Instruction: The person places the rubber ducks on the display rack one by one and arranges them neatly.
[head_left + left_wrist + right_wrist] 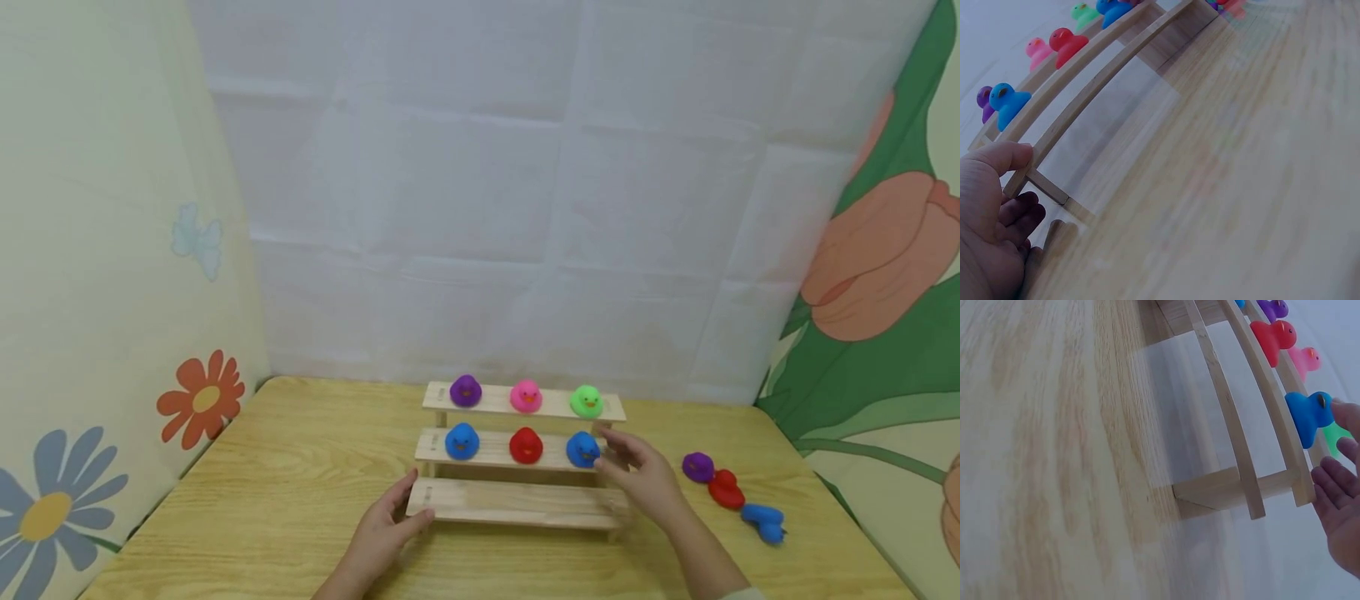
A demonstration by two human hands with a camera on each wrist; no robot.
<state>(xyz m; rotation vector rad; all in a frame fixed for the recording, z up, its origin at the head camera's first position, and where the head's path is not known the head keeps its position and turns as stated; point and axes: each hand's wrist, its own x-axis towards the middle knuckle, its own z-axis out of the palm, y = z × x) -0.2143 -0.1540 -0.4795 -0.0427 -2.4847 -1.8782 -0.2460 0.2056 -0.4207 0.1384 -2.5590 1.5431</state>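
Blue right-end duck (582, 448) sits just left of our right hand (648, 478), fingers loose; our left hand (381, 525) grips the bottom shelf (517, 502) end.

Inscriptions legible to me: none. Surfaces I list, by head view: wooden rack (517, 502), 6 o'clock; racked ducks (526, 447), 6 o'clock; loose ducks (726, 490), 4 o'clock; white cloth (465, 167), 12 o'clock; flowered cloths (97, 267), 9 and 3 o'clock. Text, numbers, brands I can read: none.

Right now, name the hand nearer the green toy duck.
Right hand, in front and rightward of the green toy duck; left hand farther off, at the bottom shelf's left end.
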